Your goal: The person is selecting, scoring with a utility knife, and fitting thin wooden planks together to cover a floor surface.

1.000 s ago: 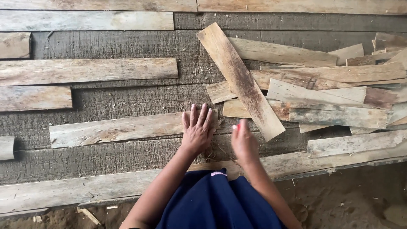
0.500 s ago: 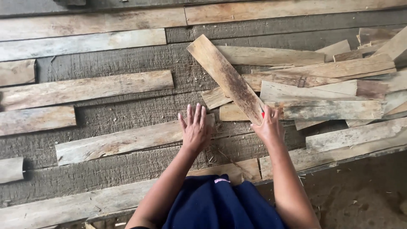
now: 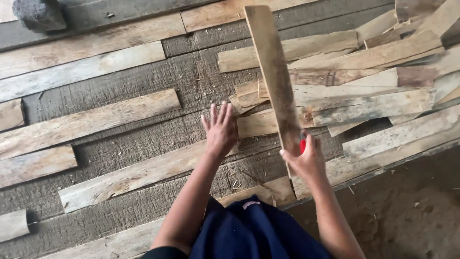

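Observation:
My right hand (image 3: 305, 160) grips the near end of a long, weathered wooden plank (image 3: 275, 72), which is raised off the pile and points away from me. A small red thing shows between my fingers and the plank. My left hand (image 3: 220, 127) rests flat with fingers spread on another pale plank (image 3: 129, 175) lying across the grey wooden platform (image 3: 191, 76).
A loose pile of wooden planks (image 3: 373, 81) lies at the right. More single planks (image 3: 86, 122) lie spread on the left. A grey stone (image 3: 39, 14) sits at the top left. Bare dirt ground (image 3: 407, 201) lies beyond the platform edge at the lower right.
My right hand has taken hold of the long plank and lifted its near end, swinging it more upright. My left hand stays pressed on the pale plank.

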